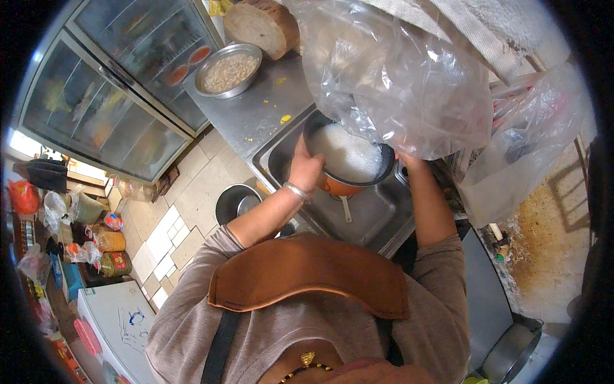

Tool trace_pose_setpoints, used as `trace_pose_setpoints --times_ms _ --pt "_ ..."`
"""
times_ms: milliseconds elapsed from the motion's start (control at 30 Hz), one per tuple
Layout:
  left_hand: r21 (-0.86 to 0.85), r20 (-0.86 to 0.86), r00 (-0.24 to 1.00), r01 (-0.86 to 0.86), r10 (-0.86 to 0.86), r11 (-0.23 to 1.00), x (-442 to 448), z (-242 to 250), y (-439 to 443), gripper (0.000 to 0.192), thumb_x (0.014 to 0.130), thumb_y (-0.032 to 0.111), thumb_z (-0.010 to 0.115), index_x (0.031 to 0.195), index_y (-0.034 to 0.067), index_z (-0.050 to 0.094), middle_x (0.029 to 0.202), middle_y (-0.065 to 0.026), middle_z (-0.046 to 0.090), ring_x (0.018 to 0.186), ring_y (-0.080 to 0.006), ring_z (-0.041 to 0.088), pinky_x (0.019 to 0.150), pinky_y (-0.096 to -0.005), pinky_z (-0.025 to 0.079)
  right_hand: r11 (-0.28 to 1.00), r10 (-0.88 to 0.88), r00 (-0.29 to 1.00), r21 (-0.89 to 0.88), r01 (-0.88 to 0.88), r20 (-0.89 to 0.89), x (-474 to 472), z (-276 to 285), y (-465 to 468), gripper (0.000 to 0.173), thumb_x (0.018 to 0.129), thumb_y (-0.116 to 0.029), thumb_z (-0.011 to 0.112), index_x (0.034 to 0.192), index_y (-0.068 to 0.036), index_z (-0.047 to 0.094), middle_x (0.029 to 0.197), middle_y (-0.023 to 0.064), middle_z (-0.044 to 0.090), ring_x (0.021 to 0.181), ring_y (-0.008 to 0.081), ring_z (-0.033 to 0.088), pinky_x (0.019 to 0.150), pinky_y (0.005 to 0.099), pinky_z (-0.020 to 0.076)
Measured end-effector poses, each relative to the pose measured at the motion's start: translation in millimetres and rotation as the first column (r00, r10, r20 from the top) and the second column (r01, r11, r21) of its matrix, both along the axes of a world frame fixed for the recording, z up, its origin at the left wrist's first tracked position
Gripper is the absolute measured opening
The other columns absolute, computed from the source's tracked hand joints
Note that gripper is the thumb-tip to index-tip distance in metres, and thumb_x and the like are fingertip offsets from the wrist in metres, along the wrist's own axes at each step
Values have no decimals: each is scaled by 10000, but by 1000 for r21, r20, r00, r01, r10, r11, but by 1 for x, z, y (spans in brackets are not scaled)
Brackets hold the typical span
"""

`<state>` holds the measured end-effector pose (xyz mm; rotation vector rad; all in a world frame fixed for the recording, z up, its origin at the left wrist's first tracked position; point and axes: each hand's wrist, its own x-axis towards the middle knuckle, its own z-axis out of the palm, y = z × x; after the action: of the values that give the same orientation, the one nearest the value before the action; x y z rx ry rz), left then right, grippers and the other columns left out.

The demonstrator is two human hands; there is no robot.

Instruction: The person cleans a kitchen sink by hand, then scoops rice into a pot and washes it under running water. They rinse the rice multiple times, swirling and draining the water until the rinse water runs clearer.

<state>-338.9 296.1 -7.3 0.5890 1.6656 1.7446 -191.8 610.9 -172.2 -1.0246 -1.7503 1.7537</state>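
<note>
A round pot with an orange outside (pixel 341 187) and a dark inner wall is held over a stainless steel sink (pixel 379 216). Cloudy white liquid (pixel 348 151) fills much of it. My left hand (pixel 307 165) grips the pot's left rim, thumb over the edge. At the right side of the pot is my right hand (pixel 407 161), its fingers largely hidden by a hanging clear plastic bag (pixel 398 81); its hold cannot be made out fully. Below the pot, a pale handle (pixel 346 210) of some utensil shows in the sink.
A metal bowl of pale, lumpy food (pixel 228 72) stands on the steel counter (pixel 268 108), near a round wooden block (pixel 261 26). Yellow scraps lie on the counter. A bin-like metal container (pixel 235 201) is on the tiled floor. A glass-door refrigerator (pixel 110 91) stands beyond.
</note>
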Motion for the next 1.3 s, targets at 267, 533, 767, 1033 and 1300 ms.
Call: trace_pose_setpoints --times_ms 267,533,767,1033,1300 --pt "-37 3 1000 14 -14 999 5 6 -3 684 737 -8 554 1406 14 415 1249 -160 583 1127 -277 568 935 -332 457 993 -31 999 114 29 12 14 -2 5 497 1012 -324 395 1442 -75 407 1305 105 558 988 172 601 703 315 525" --pt "-4 -3 1000 6 -6 1000 9 6 -2 707 732 -27 549 1422 20 401 1245 -160 584 1119 -265 573 926 -329 462 991 -43 999 129 38 32 22 16 -3 489 1007 -315 407 1430 -70 414 1284 106 560 982 178 598 710 321 517" --pt "-28 -29 999 -15 14 999 11 3 -2 713 735 -38 543 1430 19 392 1281 -147 564 1157 -259 556 950 -323 449 989 -48 998 140 42 39 25 21 -4 482 1002 -307 418 1420 -66 421 1266 108 562 978 183 595 716 326 511" --pt "-34 21 1000 -16 17 999 13 -1 -2 710 729 -41 551 1420 23 402 1285 -147 562 1175 -259 544 947 -321 450 989 -43 997 146 34 58 30 23 -4 475 996 -298 430 1409 -62 428 1246 109 564 972 189 591 723 332 503" --pt "-77 39 999 -3 6 997 14 1 -5 725 738 -29 559 1438 32 381 1255 -140 576 1102 -243 574 871 -318 485 989 -35 997 148 24 69 33 22 -5 468 991 -289 441 1397 -57 436 1225 111 567 967 195 588 731 338 495"
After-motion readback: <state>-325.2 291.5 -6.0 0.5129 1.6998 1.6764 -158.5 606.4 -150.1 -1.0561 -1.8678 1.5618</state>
